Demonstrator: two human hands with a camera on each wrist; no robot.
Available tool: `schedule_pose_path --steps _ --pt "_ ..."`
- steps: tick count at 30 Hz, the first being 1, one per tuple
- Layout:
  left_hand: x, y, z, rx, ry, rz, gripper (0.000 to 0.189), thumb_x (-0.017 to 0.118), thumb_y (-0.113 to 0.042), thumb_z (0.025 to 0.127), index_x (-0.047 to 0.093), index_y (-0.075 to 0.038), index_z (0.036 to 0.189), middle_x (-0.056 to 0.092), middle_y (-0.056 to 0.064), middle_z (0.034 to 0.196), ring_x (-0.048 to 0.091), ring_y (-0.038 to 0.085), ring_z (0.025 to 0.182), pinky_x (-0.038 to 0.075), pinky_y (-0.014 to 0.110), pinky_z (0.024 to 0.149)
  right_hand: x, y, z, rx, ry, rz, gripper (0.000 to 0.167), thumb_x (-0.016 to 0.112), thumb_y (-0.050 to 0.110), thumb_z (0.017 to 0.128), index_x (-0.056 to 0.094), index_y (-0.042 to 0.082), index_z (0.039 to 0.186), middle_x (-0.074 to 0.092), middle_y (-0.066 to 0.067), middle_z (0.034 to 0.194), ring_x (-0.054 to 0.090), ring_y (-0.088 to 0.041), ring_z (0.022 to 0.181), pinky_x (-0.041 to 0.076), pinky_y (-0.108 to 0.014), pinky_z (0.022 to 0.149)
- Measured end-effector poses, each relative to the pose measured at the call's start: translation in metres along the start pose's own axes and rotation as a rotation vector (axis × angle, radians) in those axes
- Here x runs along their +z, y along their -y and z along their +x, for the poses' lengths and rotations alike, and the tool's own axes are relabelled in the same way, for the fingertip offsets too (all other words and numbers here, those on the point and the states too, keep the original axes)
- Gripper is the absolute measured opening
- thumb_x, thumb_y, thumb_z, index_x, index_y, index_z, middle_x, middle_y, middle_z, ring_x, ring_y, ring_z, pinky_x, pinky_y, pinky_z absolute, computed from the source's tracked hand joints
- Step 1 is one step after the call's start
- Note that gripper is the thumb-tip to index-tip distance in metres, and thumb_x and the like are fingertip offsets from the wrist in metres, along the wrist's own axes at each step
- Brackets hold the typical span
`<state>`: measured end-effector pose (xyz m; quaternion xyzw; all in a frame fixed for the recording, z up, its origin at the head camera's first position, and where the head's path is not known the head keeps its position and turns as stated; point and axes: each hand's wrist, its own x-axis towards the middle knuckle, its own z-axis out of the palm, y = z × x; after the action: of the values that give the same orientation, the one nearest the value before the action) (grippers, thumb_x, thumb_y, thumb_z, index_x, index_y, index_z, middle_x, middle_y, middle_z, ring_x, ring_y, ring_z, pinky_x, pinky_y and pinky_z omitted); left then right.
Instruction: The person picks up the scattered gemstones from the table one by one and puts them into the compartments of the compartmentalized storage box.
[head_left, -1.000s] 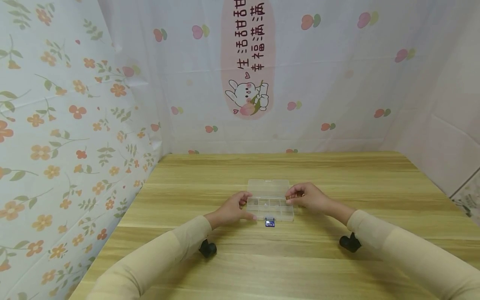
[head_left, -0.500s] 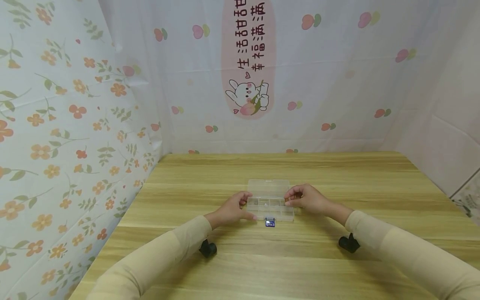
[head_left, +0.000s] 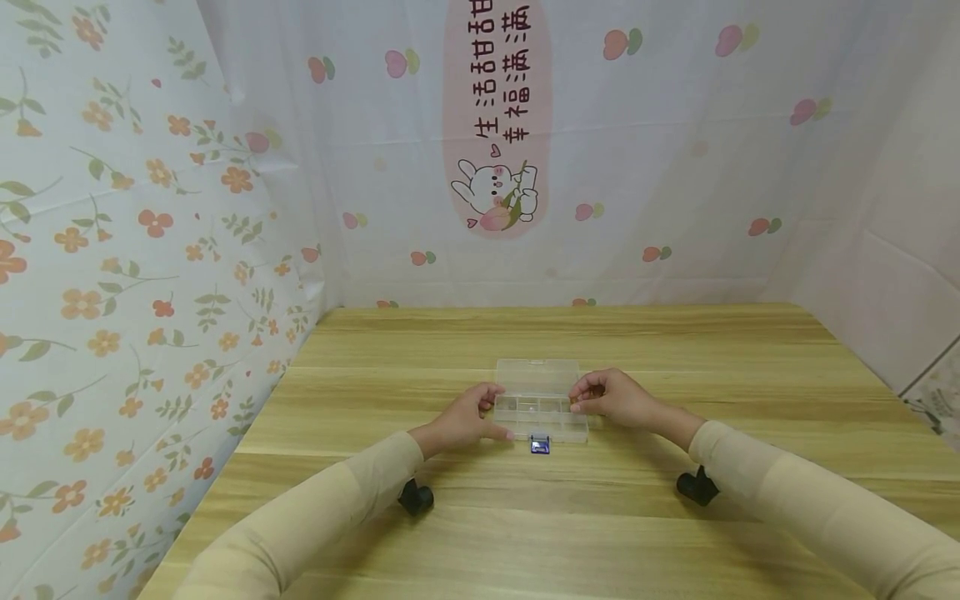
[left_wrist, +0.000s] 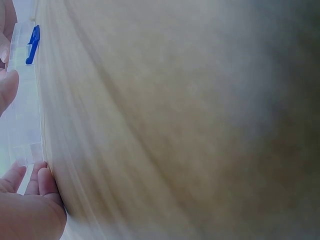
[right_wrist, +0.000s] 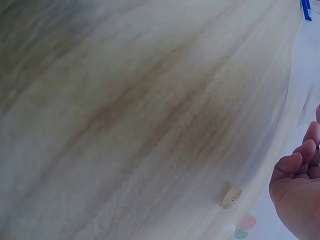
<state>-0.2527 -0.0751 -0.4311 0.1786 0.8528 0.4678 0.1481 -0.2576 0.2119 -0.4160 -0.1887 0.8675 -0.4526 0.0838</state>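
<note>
A clear plastic compartment box (head_left: 542,427) lies on the table with its lid (head_left: 537,375) folded back and a blue latch (head_left: 540,445) at its front edge. My left hand (head_left: 472,417) grips the box's left end, thumb at the front and fingers behind. At the right end, my right hand (head_left: 611,400) has thumb and fingertips bent together over the back right compartment. Whether they pinch a small thing is too small to tell. In the left wrist view the blue latch (left_wrist: 33,45) hangs off the box's edge. Curled right fingers (right_wrist: 302,150) show at the right wrist view's edge.
The wood-grain table (head_left: 480,542) reaches back to a printed cloth (head_left: 637,167). Floral cloth (head_left: 150,250) hangs on the left. Black wrist mounts (head_left: 416,497) sit under both forearms. A small cream piece with dark dots (right_wrist: 231,196) shows in the right wrist view.
My right hand has shifted slightly left and down over the box's right end. My left hand and the box have stayed in place.
</note>
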Motion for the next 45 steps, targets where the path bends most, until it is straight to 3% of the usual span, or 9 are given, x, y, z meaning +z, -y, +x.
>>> schedule_pose_path --steps 20,45 --pt "-0.001 0.0 -0.002 0.002 0.012 -0.01 0.075 0.086 -0.021 0.075 0.048 -0.007 0.138 0.05 0.005 0.122 0.045 0.023 0.112 0.039 0.041 0.098 -0.002 -0.002 -0.001 0.025 -0.012 -0.006 0.02 0.076 0.012 0.085 0.069 -0.002 0.097 0.06 -0.004 0.084 0.048 -0.018 0.075 0.041 -0.024 0.062" --pt "-0.001 -0.002 -0.003 0.001 0.003 0.005 0.073 0.086 -0.021 0.075 0.049 -0.007 0.137 0.05 0.004 0.121 0.046 0.021 0.109 0.039 0.039 0.097 -0.027 -0.004 -0.006 0.06 -0.124 -0.04 0.022 0.076 0.016 0.086 0.07 0.001 0.101 0.057 -0.006 0.085 0.047 -0.023 0.075 0.04 -0.029 0.062"
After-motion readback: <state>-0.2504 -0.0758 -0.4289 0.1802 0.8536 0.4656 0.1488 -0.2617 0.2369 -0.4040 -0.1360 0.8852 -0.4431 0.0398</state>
